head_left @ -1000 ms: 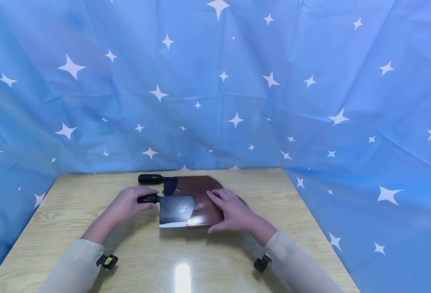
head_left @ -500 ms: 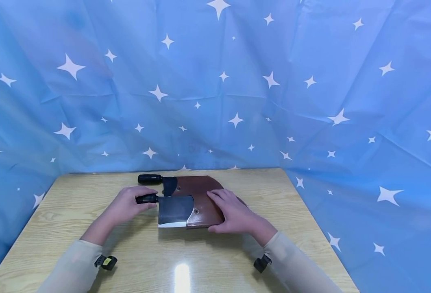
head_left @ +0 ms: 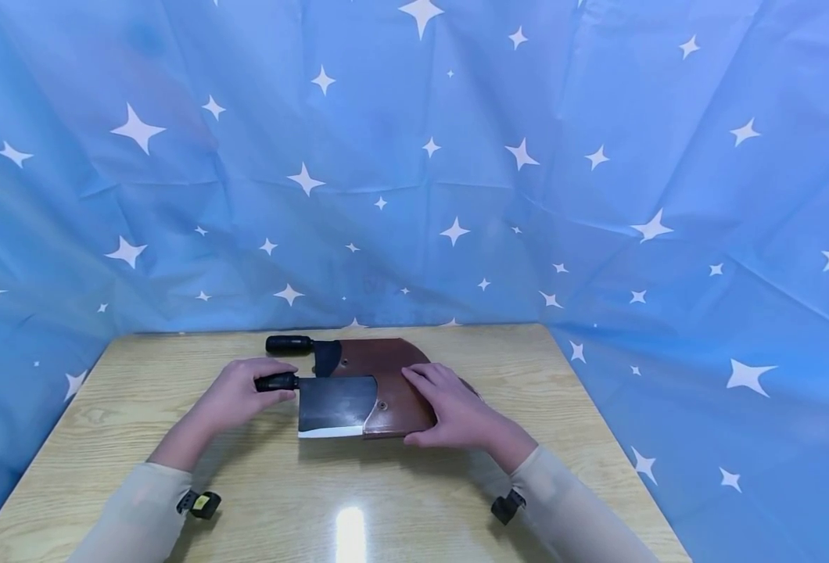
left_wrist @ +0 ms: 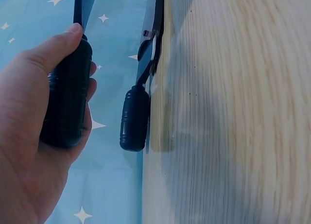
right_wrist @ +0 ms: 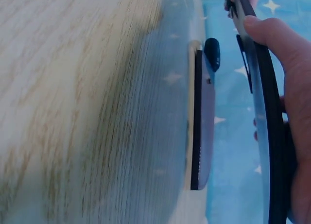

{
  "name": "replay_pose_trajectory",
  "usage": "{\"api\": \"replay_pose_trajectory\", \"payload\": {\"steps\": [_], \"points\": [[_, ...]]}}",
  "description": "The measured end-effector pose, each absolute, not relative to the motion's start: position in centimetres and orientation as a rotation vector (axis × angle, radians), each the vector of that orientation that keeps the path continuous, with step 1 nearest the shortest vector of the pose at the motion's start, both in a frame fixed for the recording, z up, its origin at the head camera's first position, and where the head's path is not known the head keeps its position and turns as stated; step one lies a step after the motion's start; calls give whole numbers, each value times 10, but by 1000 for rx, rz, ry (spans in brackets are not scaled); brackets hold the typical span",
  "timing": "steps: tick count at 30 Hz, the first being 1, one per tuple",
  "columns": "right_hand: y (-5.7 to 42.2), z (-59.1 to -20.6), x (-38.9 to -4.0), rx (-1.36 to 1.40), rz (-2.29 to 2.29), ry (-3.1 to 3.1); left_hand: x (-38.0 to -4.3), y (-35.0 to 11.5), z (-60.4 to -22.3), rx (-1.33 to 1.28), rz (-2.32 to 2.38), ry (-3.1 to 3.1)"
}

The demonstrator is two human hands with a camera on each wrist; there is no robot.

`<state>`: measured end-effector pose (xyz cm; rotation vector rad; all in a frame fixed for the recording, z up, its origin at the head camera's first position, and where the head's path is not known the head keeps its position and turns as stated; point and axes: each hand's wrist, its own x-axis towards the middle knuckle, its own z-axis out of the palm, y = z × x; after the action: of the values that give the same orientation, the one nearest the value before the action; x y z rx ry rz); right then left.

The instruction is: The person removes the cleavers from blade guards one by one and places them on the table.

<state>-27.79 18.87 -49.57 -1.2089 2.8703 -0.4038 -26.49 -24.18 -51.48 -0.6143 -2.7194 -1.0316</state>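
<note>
More of the cleaver (head_left: 335,405) bared

Lower centre of the frame, your left hand (head_left: 242,395) grips its black handle (head_left: 276,382); your right hand (head_left: 455,410) pinches the brown sheath (head_left: 399,418). More steel shows than a second ago, so it looks partly drawn

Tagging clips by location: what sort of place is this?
Probably a staged recording booth, not a working kitchen: a star-printed blue backdrop hangs right behind a wood-grain table, and the person has black wrist-worn devices.

Cleaver (head_left: 276,381) slid farther left, more blade (head_left: 337,405) showing
</note>
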Motion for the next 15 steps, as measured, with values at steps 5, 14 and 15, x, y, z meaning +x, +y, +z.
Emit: {"api": "replay_pose_trajectory", "payload": {"steps": [5,14,15], "points": [[191,-496,-278,-1208,-441,2859,-264,-246,-516,-609,-1031,-2727],[197,-497,-277,-1186,-436,2859,-261,-252,-516,-607,-1035,-2733],[198,-497,-277,-1183,-437,2860,-261,-252,-516,-609,-1036,-2733]]}}
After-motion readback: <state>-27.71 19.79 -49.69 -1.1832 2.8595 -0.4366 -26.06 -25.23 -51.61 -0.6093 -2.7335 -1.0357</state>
